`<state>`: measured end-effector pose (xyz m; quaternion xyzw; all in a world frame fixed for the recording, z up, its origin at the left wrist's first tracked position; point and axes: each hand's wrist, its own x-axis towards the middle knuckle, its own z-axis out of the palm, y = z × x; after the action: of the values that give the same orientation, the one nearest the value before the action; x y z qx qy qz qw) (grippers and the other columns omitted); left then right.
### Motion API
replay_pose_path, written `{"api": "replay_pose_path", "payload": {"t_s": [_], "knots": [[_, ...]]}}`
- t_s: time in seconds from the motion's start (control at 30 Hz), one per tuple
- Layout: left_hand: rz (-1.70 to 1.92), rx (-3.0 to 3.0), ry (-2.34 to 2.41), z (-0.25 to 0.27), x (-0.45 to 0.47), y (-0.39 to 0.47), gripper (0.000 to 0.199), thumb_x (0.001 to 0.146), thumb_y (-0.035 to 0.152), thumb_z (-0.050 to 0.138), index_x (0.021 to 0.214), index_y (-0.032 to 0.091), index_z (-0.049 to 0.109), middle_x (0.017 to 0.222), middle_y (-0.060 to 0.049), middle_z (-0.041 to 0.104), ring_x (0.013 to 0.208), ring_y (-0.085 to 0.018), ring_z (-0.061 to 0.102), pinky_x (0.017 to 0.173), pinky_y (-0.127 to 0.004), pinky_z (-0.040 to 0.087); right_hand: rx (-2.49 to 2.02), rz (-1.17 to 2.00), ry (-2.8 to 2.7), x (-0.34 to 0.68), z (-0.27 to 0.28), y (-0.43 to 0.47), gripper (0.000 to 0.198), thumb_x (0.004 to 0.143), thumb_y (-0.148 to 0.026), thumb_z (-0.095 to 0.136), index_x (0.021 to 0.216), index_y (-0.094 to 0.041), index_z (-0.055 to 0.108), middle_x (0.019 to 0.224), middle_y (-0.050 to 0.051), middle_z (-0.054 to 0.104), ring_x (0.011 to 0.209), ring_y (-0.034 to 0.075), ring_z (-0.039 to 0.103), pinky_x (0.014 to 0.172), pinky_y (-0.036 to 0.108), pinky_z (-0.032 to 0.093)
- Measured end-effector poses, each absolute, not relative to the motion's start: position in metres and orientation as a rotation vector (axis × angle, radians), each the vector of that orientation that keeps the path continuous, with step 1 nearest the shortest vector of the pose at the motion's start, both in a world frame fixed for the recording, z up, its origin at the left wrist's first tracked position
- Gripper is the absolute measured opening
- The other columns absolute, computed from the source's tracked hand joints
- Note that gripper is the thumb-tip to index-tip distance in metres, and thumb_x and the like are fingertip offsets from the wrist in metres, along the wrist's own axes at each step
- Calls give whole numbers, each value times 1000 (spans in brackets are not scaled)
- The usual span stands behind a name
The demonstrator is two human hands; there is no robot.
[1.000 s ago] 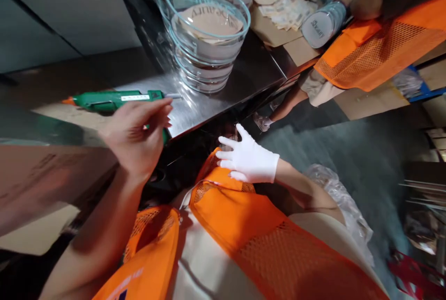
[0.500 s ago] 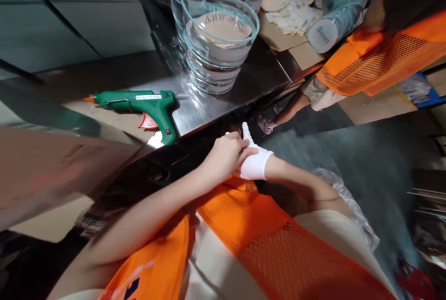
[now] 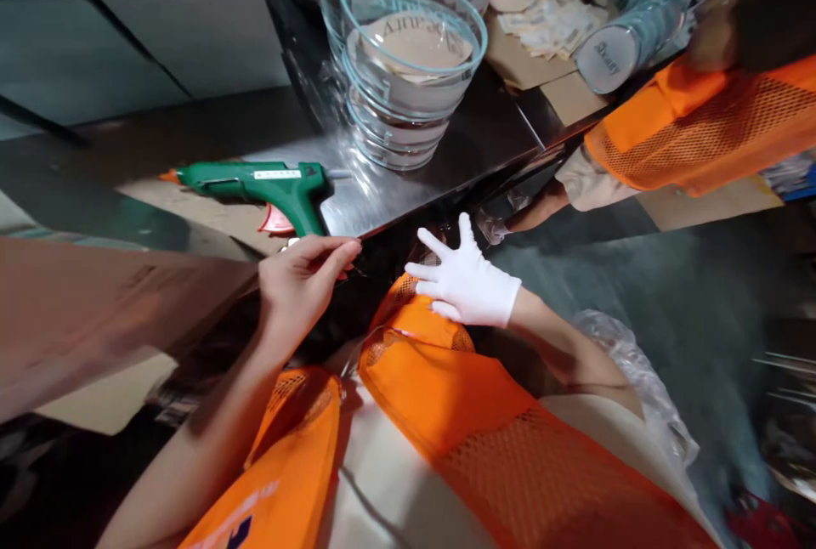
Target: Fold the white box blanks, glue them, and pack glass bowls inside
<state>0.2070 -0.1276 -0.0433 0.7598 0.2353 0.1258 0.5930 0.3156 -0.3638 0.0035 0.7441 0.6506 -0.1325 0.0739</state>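
My right hand [image 3: 470, 281] wears a white glove, its fingers spread wide and nothing between them. It is over the orange mesh vest [image 3: 439, 362] on my body. My left hand [image 3: 299, 281] is bare, with thumb and forefinger pinched together at the table's edge. What the pinch holds, if anything, is too small to make out. Just beyond that hand, a green glue gun [image 3: 274, 181] with a red trigger and an orange nozzle lies on its side; my left hand partly covers its handle.
On the metal table [image 3: 408, 192] stand clear tubs [image 3: 408, 107] stacked together, holding round printed discs. Small packets [image 3: 552, 18] and a row of round printed lids [image 3: 612, 60] lie on cardboard. A co-worker in an orange vest [image 3: 688, 124] stands at right. A cardboard box [image 3: 115, 302] is at left.
My hands have come apart. My bare left hand, which was at the gloved one, has moved left toward the glue gun. The gloved fingers are now spread.
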Motion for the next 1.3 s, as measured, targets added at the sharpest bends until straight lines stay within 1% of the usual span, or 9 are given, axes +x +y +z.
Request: {"api": "replay_pose_path", "payload": {"t_s": [0.2, 0.4, 0.53, 0.6, 0.7, 0.77, 0.9, 1.0, 1.3], "knots": [[-229, 1531, 316, -61, 218, -159, 47, 72, 60, 83, 89, 16, 86, 76, -8, 79, 61, -18, 65, 59, -29, 52, 2230, -402, 1951, 308, 12, -355, 33, 98, -46, 71, 127, -33, 79, 172, 8, 44, 159, 58, 27, 106, 100, 18], [-388, 1455, 72, -54, 238, -171, 44, 74, 59, 82, 68, 15, 79, 59, -3, 69, 55, -13, 57, 55, -24, 43, 2327, -511, 1882, 311, 17, -357, 30, 93, -39, 78, 121, -28, 82, 172, 13, 43, 160, 54, 30, 115, 95, 13], [-171, 1229, 451, -51, 236, -157, 48, 57, 57, 95, 72, 14, 79, 62, -2, 70, 54, -11, 58, 53, -23, 47, 2876, -471, 2044, 338, 22, -418, 32, 105, -51, 61, 108, -27, 82, 132, 10, 77, 132, 34, 69, 116, 69, 48], [-103, 1113, 581, -47, 233, -153, 54, 47, 57, 99, 70, 14, 75, 62, -2, 70, 51, -10, 58, 51, -23, 49, 3626, 156, 1742, 351, 16, -448, 46, 109, -55, 50, 90, -23, 77, 80, 3, 77, 78, 21, 78, 87, 45, 66], [-78, 1039, 628, -41, 232, -155, 64, 37, 62, 101, 66, 15, 69, 59, 1, 65, 47, -9, 56, 47, -23, 48, 4065, 1330, 697, 354, 2, -461, 25, 104, -46, 64, 101, -23, 73, 57, -8, 56, 41, 12, 49, 48, 26, 50], [-86, 968, 620, -38, 233, -160, 68, 35, 65, 101, 62, 16, 63, 55, 4, 58, 47, -9, 54, 44, -21, 45, 3983, 1268, 677, 341, -5, -447, 25, 98, -39, 73, 118, -24, 73, 75, -2, 69, 55, 13, 60, 55, 27, 54], [-91, 813, 595, -39, 237, -172, 70, 42, 67, 101, 59, 17, 54, 50, 9, 45, 46, -5, 44, 43, -17, 36, 3510, 582, 1460, 304, -16, -392, 25, 100, -38, 73, 121, -26, 77, 112, 7, 78, 100, 22, 74, 89, 39, 61], [-54, 809, 621, -45, 237, -182, 64, 50, 64, 101, 64, 15, 62, 53, 8, 48, 48, -3, 42, 46, -16, 36, 3436, 368, 1668, 292, -31, -352, 31, 102, -43, 70, 125, -25, 78, 108, 7, 78, 96, 21, 73, 84, 36, 60], [-85, 587, 642, -40, 231, -182, 45, 77, 56, 91, 91, 14, 79, 95, -10, 79, 85, -15, 72, 76, -24, 58, 3257, 808, 1867, 323, -64, -321, 21, 103, -31, 65, 100, -28, 85, 100, 4, 85, 81, 19, 75, 75, 31, 55]]}}
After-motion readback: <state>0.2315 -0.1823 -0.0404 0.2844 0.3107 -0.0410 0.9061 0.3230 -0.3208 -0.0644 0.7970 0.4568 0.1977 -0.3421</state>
